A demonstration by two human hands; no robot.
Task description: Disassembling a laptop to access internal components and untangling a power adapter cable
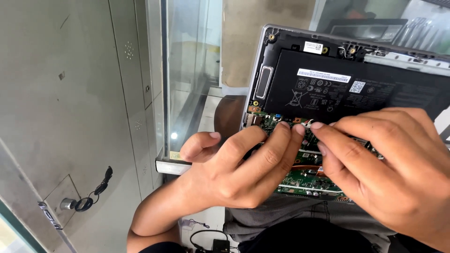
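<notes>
Black battery pack (356, 89) and green circuit board (304, 180) lie exposed in an opened laptop (267, 56), with both hands working at a small white connector (308, 123).

Left hand (234, 171) and right hand (393, 168) meet fingertip to fingertip at the seam between battery and board — each grip is pressed together, pinching at the connector and its short wires, though how much of the plug each finger actually holds cannot be told. Judged from this pose, the step goes best with a straight, level pull or push along the socket, force on the plug body rather than the wires, and the laptop braced steady on the lap. The connector sits directly between the two grips, at the board's upper edge, just below the battery.
</notes>
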